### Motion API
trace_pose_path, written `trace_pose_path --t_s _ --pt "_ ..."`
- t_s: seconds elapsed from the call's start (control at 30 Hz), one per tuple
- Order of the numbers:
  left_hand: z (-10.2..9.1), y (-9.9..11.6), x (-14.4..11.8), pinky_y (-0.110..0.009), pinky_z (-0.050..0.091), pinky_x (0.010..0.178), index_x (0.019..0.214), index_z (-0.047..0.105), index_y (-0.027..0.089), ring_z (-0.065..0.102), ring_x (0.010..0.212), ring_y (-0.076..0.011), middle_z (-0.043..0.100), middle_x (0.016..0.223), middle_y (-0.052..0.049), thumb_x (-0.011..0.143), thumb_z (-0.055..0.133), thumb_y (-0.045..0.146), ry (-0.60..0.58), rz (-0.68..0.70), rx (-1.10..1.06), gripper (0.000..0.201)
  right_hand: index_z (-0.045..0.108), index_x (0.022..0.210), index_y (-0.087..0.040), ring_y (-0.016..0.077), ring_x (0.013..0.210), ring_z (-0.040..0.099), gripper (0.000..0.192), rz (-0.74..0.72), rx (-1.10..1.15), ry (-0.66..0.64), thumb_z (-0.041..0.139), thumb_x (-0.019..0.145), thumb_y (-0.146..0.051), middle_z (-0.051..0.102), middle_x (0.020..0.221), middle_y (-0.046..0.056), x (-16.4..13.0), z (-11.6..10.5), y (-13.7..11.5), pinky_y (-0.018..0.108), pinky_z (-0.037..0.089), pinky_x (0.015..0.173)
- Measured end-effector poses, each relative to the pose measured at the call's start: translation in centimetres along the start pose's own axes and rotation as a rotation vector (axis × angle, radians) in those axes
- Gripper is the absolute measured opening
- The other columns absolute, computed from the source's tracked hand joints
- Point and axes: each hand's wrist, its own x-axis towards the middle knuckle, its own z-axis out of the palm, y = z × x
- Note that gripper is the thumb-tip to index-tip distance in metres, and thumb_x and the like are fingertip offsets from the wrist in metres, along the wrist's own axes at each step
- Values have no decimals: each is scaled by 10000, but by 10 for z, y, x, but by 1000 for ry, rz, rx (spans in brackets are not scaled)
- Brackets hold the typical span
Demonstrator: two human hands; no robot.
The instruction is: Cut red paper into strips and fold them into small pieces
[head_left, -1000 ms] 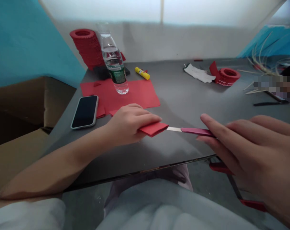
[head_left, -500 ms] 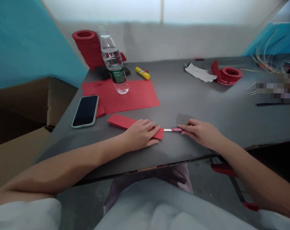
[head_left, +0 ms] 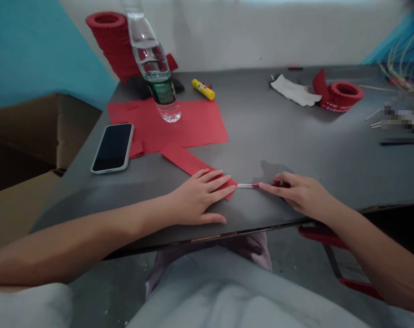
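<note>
A red paper strip (head_left: 184, 160) lies slantwise on the grey table, pressed down by my left hand (head_left: 201, 196). The fingers of that hand are flat and spread, with the thumb apart below the strip. My right hand (head_left: 300, 193) is closed on a slim utility knife (head_left: 246, 186) with a pink handle. Its pale blade meets the strip's right end, just beyond my left fingertips. The blade's tip is hidden at the paper, and my fingers cover most of the handle.
Behind the strip, a water bottle (head_left: 161, 86) stands on a red paper sheet (head_left: 200, 125), beside a phone (head_left: 114, 148). Farther back are a yellow glue stick (head_left: 203, 89), a white glove (head_left: 293, 91), a red ring stack (head_left: 345, 95) and a taller red stack (head_left: 111, 43). The table edge is close.
The red strip has turned, its left end swinging away from me. My left fingers have spread out, and my right hand has shifted slightly right with the knife. The view has tilted down.
</note>
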Motion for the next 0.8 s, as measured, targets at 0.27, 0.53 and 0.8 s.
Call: trace_pose_path --t_s 0.27,0.53,0.8 --pt "-1 3 1 -543 147 1072 1451 216 118 245 1327 -395 301 1470 -144 792 370 743 -38 25 9 921 547 1262 -303 126 720 536 496 -45 -61 13 366 867 -63 581 944 55 8 -6 1 233 414 602" --pt "0 4 0 -549 136 1083 1455 212 145 208 1350 -399 298 1475 -127 780 378 752 -35 -4 -29 923 483 1317 -334 136 767 531 550 -71 -22 -4 337 863 -60 566 960 52 13 0 12 252 430 644" --pt "1 5 -1 -530 120 1102 1453 216 139 179 1367 -388 259 1492 -119 781 364 757 -24 -6 -61 924 489 1317 -307 127 736 513 510 -104 -28 0 346 883 -79 561 938 51 24 -1 11 237 403 603"
